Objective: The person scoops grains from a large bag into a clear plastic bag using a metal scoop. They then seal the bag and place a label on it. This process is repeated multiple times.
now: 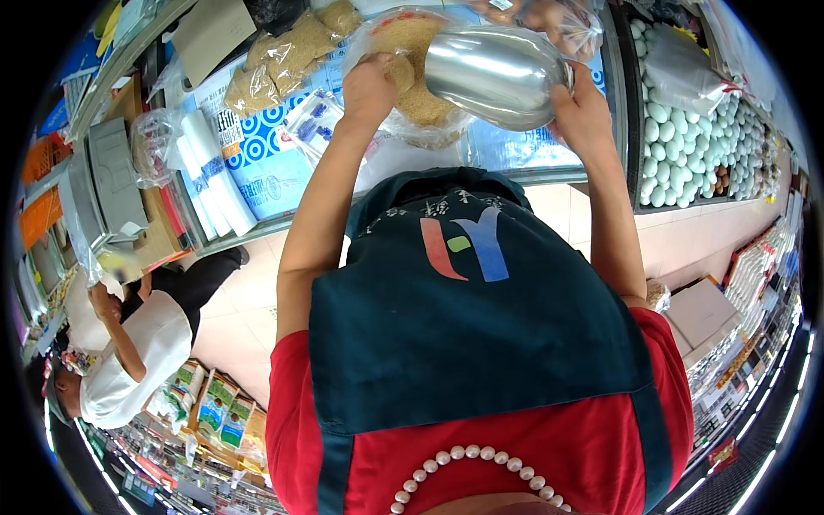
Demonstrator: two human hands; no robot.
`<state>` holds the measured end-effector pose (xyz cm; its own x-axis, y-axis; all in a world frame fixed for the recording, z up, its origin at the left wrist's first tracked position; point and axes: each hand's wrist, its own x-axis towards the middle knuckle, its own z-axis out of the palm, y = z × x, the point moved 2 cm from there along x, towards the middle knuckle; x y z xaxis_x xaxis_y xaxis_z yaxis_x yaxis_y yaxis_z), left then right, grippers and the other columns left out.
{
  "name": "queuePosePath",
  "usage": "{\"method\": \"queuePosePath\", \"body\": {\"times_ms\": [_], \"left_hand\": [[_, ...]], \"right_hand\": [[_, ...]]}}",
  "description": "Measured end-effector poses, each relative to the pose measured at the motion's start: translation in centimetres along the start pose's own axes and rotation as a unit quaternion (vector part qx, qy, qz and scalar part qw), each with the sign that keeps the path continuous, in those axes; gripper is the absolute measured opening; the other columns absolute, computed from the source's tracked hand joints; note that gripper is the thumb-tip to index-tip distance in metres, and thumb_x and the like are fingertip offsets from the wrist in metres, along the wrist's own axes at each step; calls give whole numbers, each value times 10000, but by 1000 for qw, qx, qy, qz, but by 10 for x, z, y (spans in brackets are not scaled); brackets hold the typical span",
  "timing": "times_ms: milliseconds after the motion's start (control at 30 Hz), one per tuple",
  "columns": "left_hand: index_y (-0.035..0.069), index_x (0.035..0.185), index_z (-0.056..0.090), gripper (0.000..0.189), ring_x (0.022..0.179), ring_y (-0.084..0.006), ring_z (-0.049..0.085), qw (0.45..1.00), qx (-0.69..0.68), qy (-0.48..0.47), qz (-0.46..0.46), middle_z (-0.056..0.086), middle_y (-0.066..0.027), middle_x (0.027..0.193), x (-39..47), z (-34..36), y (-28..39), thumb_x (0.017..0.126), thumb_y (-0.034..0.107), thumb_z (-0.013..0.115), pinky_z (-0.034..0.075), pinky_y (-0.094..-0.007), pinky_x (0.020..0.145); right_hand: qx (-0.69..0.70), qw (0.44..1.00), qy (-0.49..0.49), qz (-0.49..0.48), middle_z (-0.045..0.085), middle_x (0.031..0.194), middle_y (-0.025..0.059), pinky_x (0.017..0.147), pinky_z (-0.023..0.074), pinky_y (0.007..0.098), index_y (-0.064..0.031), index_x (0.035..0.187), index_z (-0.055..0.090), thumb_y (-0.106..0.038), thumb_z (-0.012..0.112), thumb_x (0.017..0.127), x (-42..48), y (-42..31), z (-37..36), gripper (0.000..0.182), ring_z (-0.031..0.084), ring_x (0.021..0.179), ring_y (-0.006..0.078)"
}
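Observation:
My right hand (582,112) grips the handle end of a large shiny metal scoop (492,74). The scoop's mouth points left, over a big open clear plastic bag (444,135) of tan granules (425,106). At the bag's left side, my left hand (370,90) is closed on clear plastic with granules behind it. Whether that is a separate small bag or the big bag's rim, I cannot tell. To the left lie several filled clear bags of similar granules (290,58). Nearer me is a stack of flat printed plastic bags (315,125).
White plastic rolls (219,174) lie at the counter's left end, beside a grey machine (116,174). A tied bag of brown eggs (547,16) sits behind the scoop. Pale eggs (682,141) fill a bin on the right. A person in white (148,347) is at the left.

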<state>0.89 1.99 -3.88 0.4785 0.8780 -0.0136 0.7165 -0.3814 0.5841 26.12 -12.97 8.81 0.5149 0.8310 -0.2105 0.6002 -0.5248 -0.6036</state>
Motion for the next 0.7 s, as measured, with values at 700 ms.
{"method": "queuePosePath", "body": {"times_ms": [700], "left_hand": [[33,1195,614,490,1048,-353,605,997,66,-30,-20,610,-183,1201,-21,-63,17,709,-9,569,478,-394,926]], "right_hand": [[-76,993,-57,-68,588,1127,289,893,463,507,1,1256,441,-171,512,841,19,52,121,455,587,1020,444]]}}
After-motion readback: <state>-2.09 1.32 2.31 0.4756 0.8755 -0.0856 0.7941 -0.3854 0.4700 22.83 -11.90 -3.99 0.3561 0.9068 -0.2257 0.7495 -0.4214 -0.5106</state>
